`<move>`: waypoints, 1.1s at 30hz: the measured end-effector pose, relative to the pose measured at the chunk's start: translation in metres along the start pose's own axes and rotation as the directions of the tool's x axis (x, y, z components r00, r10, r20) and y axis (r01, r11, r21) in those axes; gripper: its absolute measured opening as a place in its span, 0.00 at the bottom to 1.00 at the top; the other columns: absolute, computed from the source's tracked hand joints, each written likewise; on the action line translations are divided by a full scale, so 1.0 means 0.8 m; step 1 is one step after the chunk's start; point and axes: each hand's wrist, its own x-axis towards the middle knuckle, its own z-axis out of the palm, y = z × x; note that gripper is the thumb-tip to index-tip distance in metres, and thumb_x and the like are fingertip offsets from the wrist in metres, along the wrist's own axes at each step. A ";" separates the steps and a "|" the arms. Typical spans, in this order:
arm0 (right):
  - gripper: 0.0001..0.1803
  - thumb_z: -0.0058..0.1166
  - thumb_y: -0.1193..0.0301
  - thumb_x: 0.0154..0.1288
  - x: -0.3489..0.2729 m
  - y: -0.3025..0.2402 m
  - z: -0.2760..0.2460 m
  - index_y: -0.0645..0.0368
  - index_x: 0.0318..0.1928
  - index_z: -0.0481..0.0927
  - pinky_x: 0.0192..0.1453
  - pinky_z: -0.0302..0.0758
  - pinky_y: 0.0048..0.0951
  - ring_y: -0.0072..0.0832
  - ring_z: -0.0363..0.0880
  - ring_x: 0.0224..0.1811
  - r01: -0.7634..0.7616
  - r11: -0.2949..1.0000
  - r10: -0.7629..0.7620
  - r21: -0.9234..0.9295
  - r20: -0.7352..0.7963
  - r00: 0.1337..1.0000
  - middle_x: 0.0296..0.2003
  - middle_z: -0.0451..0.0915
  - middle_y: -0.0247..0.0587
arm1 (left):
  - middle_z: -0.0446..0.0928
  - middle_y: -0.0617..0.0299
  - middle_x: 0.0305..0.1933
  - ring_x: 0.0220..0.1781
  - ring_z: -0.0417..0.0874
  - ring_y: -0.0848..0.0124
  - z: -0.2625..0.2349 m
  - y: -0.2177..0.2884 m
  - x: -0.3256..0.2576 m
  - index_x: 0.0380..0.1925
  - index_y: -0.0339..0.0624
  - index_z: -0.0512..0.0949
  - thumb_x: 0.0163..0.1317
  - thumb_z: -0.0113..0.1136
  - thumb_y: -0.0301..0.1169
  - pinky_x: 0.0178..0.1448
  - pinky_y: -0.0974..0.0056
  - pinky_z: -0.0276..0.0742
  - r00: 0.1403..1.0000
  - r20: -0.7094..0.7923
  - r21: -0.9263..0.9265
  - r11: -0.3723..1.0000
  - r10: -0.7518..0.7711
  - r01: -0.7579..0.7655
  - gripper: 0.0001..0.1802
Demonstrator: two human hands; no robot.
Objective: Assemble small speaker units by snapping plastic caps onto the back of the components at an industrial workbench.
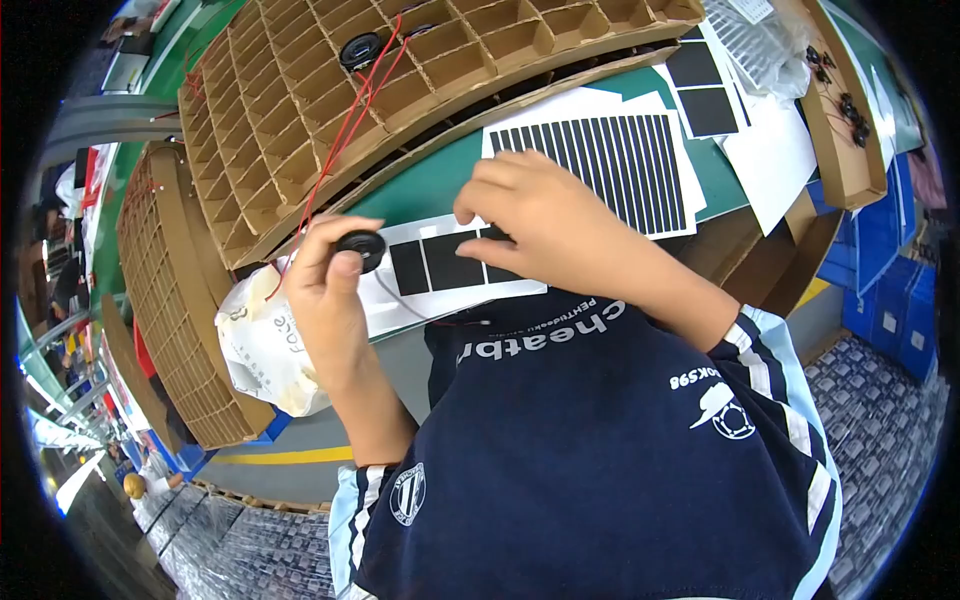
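My left hand is closed around a small round black speaker, pinched between thumb and fingers. A thin cable hangs from it and ends in a small light tip in front of my shirt. To its right, my right hand hovers over a white sheet of black square pads. Its fingers curl loosely, with a gap between thumb and forefinger, and I see nothing held there. That hand partly covers the right end of the sheet.
Beyond my hands stands a divided cardboard tray with a black speaker and red wires. A sheet of black strips lies on the green table. A crumpled white bag is at left; small black parts sit in a carton at right.
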 end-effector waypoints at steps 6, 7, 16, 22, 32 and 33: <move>0.10 0.57 0.73 0.44 -0.013 -0.004 0.040 0.63 0.28 0.72 0.39 0.69 0.33 0.38 0.71 0.34 -0.102 0.974 0.117 -0.202 0.063 0.991 0.28 0.69 0.44 | 0.64 0.67 0.20 0.18 0.61 0.82 -0.011 -0.017 -0.015 0.32 0.34 0.68 0.60 0.48 0.40 0.20 0.77 0.56 0.960 0.145 -0.410 0.869 -0.239 0.279 0.17; 0.10 0.56 0.73 0.43 -0.015 -0.003 0.045 0.64 0.27 0.72 0.39 0.69 0.32 0.37 0.72 0.34 -0.091 0.959 0.108 -0.270 0.049 0.993 0.27 0.70 0.44 | 0.64 0.67 0.19 0.16 0.60 0.82 -0.007 -0.012 -0.013 0.32 0.34 0.68 0.61 0.45 0.38 0.20 0.78 0.55 0.945 0.176 -0.452 0.831 -0.274 0.325 0.15; 0.11 0.57 0.76 0.44 -0.022 -0.003 0.022 0.63 0.30 0.70 0.39 0.68 0.36 0.42 0.70 0.35 -0.224 0.961 0.218 -0.164 -0.054 0.974 0.29 0.68 0.44 | 0.67 0.62 0.15 0.12 0.58 0.83 0.010 -0.018 -0.008 0.34 0.34 0.71 0.65 0.37 0.36 0.15 0.79 0.50 0.855 0.354 -0.269 0.834 -0.379 0.481 0.17; 0.09 0.56 0.76 0.45 -0.029 0.009 0.024 0.61 0.29 0.71 0.39 0.67 0.34 0.38 0.70 0.35 -0.180 0.955 0.175 -0.238 -0.042 0.984 0.28 0.68 0.41 | 0.67 0.60 0.15 0.11 0.59 0.80 0.023 -0.036 -0.007 0.27 0.32 0.70 0.65 0.37 0.42 0.14 0.77 0.52 0.856 0.452 -0.539 0.688 -0.251 0.486 0.22; 0.10 0.56 0.75 0.44 -0.026 0.011 0.023 0.59 0.29 0.70 0.40 0.64 0.33 0.36 0.69 0.34 -0.174 0.945 0.179 -0.278 -0.007 0.984 0.27 0.69 0.39 | 0.66 0.51 0.12 0.05 0.56 0.77 0.067 -0.034 -0.003 0.29 0.39 0.63 0.66 0.33 0.42 0.10 0.76 0.55 0.879 0.285 -0.542 0.691 -0.384 0.477 0.18; 0.10 0.56 0.75 0.44 -0.027 0.012 0.024 0.59 0.29 0.70 0.40 0.64 0.33 0.36 0.69 0.34 -0.175 0.945 0.180 -0.277 -0.008 0.984 0.27 0.69 0.39 | 0.67 0.50 0.13 0.04 0.57 0.76 0.068 -0.034 -0.004 0.28 0.40 0.63 0.66 0.33 0.43 0.08 0.76 0.55 0.883 0.294 -0.575 0.670 -0.366 0.469 0.18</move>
